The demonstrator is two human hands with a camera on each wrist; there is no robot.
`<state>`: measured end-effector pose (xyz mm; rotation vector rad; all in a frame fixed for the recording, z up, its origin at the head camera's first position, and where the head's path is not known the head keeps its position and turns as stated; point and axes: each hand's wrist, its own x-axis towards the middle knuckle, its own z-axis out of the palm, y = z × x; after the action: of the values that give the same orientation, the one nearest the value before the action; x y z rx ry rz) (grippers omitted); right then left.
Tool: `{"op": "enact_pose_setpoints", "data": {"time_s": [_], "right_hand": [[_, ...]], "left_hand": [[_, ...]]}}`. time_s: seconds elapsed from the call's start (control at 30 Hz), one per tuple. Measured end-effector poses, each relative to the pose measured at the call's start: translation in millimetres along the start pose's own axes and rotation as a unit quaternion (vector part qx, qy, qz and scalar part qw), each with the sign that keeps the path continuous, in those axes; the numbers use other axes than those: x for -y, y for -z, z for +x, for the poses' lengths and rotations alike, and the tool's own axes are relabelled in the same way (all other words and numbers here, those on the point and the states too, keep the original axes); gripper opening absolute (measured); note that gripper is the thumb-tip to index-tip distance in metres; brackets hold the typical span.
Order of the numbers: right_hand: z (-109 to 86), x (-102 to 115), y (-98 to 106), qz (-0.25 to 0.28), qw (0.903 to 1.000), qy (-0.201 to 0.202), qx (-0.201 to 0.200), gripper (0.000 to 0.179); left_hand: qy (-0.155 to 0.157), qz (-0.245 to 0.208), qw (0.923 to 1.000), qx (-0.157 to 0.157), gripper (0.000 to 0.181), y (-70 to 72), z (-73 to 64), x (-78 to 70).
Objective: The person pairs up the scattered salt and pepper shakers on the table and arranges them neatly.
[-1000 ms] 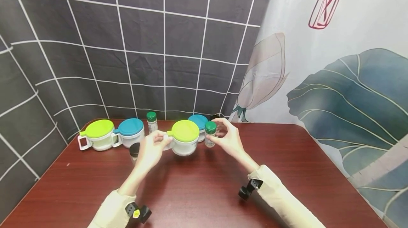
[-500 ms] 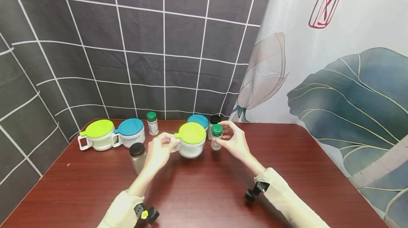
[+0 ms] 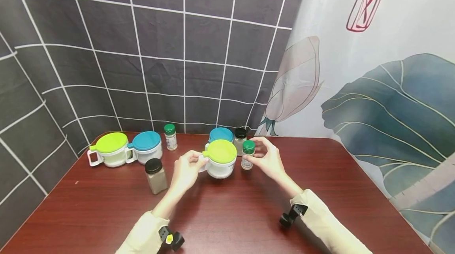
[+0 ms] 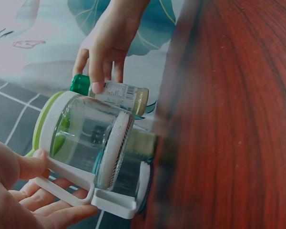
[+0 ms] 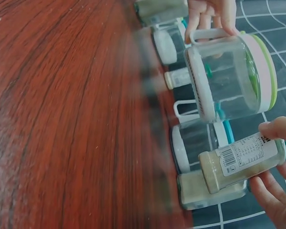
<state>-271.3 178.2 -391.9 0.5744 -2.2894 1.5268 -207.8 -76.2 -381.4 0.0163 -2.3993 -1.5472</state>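
Note:
My left hand point(image 3: 186, 170) grips the white handle of a clear seasoning jar with a lime-green lid point(image 3: 221, 152). In the left wrist view the thumb is on the top of that handle point(image 4: 69, 174), fingers beneath. My right hand point(image 3: 269, 161) pinches a small green-capped spice bottle point(image 3: 247, 162) between thumb and fingers, its printed label point(image 5: 248, 155) showing in the right wrist view. The bottle is just right of the jar, and both are held upright, raised off the table. Behind them stand a blue-lidded jar point(image 3: 220, 134), partly hidden, and a black-capped spice bottle point(image 3: 239, 143).
On the left of the red-brown table point(image 3: 227, 222) stand a lime-lidded jar point(image 3: 113, 159), a blue-lidded jar point(image 3: 145, 155) and another green-capped bottle point(image 3: 171, 141). A larger black-capped bottle point(image 3: 157, 181) sits near my left forearm. A dark checked cloth point(image 3: 160, 68) hangs behind.
Both hands have moved right and slightly toward me, carrying the lime-lidded jar and the green-capped bottle. The black-capped bottles behind and at left have come into fuller view.

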Motion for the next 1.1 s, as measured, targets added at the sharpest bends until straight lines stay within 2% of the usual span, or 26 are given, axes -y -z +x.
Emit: {"op": "enact_pose_setpoints", "data": {"time_s": [0.3,0.53,0.67,1.1], "right_hand": [[-1.6,1,9,0.024,0.9987,-0.045,0.008,0.053],[-7.4,27,17,-0.007,0.9991,-0.042,0.007,0.05],[-8.2,27,21,-0.025,0.999,-0.038,-0.001,0.05],[-6.8,22,31,-0.027,0.9985,-0.046,-0.012,0.05]], "left_hand": [[0.002,-0.003,1.0,0.006,0.016,-17.2,-0.3,4.9],[0.001,-0.016,0.9998,0.011,0.017,-26.8,0.9,5.0],[-0.002,-0.012,0.9999,0.011,0.018,-30.4,1.7,3.0],[0.007,-0.02,0.9997,0.011,0.019,-48.2,5.1,-1.7]]}}
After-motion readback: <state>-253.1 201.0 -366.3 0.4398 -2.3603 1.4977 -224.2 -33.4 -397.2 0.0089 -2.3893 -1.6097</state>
